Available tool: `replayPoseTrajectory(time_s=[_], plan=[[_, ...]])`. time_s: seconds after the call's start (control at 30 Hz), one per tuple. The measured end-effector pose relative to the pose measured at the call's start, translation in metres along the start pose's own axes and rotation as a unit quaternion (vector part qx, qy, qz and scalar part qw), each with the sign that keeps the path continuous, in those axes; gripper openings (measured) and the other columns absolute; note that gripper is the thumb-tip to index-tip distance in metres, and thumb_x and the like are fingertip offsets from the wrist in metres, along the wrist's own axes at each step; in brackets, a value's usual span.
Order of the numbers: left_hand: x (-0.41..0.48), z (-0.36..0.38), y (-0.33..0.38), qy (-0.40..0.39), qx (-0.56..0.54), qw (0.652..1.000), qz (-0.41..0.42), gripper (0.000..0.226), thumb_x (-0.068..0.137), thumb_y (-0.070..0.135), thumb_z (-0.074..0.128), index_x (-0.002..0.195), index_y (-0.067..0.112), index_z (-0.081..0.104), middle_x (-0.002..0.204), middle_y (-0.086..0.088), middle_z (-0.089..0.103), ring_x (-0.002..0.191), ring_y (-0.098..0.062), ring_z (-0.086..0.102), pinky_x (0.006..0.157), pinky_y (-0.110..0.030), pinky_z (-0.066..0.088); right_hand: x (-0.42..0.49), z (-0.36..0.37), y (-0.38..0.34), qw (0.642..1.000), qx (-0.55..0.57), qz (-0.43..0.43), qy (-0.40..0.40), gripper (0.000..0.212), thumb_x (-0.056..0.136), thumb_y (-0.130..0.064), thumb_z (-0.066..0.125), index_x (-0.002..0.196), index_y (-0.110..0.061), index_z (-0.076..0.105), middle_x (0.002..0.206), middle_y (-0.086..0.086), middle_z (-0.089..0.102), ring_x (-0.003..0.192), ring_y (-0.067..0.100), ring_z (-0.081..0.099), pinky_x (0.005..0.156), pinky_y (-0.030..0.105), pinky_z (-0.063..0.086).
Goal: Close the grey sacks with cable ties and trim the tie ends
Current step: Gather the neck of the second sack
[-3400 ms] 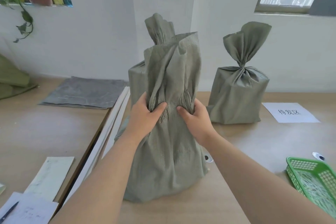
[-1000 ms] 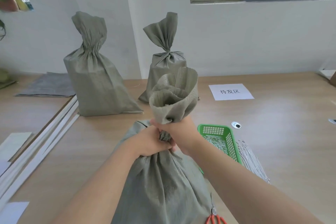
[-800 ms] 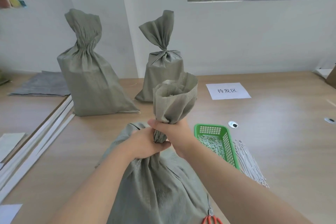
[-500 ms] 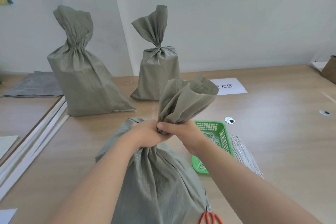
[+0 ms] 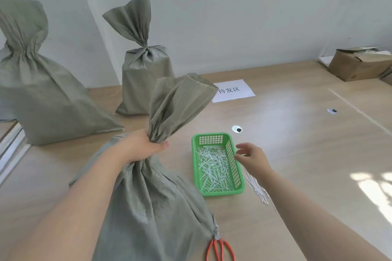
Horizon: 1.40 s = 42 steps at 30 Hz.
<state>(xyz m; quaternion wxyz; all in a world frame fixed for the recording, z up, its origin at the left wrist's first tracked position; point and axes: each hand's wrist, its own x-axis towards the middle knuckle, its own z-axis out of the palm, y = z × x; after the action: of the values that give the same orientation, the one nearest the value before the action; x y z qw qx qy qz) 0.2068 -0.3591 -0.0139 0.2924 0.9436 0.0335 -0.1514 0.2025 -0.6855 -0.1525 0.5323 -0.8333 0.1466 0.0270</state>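
The neck of the sack [image 5: 152, 207] was clenched in the left hand [image 5: 144, 147]. The right hand [image 5: 252, 159], slack and empty, was poised over the cable ties [image 5: 257, 190], laid lengthwise beside the basket [image 5: 196, 167] towards the table's [image 5: 297, 144] near edge.

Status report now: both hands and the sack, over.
Left hand grips near sack by neck. Right hand open, beside green basket. Not tied yet. Nothing blocking.
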Motion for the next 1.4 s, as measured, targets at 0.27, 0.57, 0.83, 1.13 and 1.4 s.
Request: replayPoseTrajectory(time_s=[0.27, 0.57, 0.83, 1.13, 1.4], plan=[[0.006, 0.006, 0.026, 0.003, 0.021, 1.0, 0.004, 0.031, 0.086, 0.045, 0.071, 0.068, 0.033, 0.049, 0.063, 0.014, 0.052, 0.068, -0.014, 0.05, 0.068, -0.027, 0.038, 0.029, -0.01, 0.099, 0.968, -0.226, 0.104, -0.018, 0.039, 0.082, -0.011, 0.058, 0.119, -0.018, 0.067, 0.1, -0.001, 0.069, 0.092, 0.021, 0.062, 0.083, 0.027, 0.049], [0.01, 0.013, 0.026, 0.023, 0.009, 1.0, -0.008, 0.047, 0.083, 0.042, 0.075, 0.049, 0.025, 0.046, 0.042, 0.013, 0.05, 0.056, -0.009, 0.051, 0.062, -0.028, 0.039, 0.042, 0.007, 0.158, 0.914, -0.378, 0.144, -0.038, 0.028, 0.081, -0.006, 0.047, 0.099, -0.017, 0.065, 0.108, 0.008, 0.067, 0.106, 0.032, 0.063, 0.087, 0.039, 0.055], [0.008, 0.013, 0.02, 0.029, 0.028, 0.999, -0.016, 0.05, 0.082, 0.049, 0.074, 0.049, 0.02, 0.049, 0.039, 0.008, 0.053, 0.054, -0.015, 0.056, 0.062, -0.028, 0.042, 0.041, 0.012, 0.163, 0.91, -0.388, 0.148, -0.015, 0.017, 0.083, -0.004, 0.047, 0.087, -0.017, 0.057, 0.102, 0.009, 0.066, 0.1, 0.031, 0.064, 0.079, 0.034, 0.051], [0.003, 0.014, 0.019, 0.03, 0.041, 0.999, -0.006, 0.049, 0.083, 0.047, 0.074, 0.051, 0.019, 0.05, 0.04, 0.007, 0.054, 0.053, -0.014, 0.056, 0.061, -0.027, 0.042, 0.036, 0.009, 0.157, 0.918, -0.367, 0.151, -0.016, 0.021, 0.081, -0.009, 0.053, 0.096, -0.015, 0.067, 0.104, 0.009, 0.069, 0.101, 0.031, 0.064, 0.081, 0.033, 0.052], [-0.013, 0.012, 0.015, 0.039, 0.021, 0.999, -0.006, 0.046, 0.085, 0.049, 0.07, 0.057, 0.017, 0.053, 0.05, 0.005, 0.062, 0.062, -0.011, 0.061, 0.06, -0.024, 0.041, 0.023, -0.009, 0.132, 0.95, -0.289, 0.101, 0.064, 0.028, 0.086, -0.011, 0.055, 0.109, -0.01, 0.071, 0.109, 0.01, 0.07, 0.101, 0.03, 0.063, 0.078, 0.032, 0.047]])
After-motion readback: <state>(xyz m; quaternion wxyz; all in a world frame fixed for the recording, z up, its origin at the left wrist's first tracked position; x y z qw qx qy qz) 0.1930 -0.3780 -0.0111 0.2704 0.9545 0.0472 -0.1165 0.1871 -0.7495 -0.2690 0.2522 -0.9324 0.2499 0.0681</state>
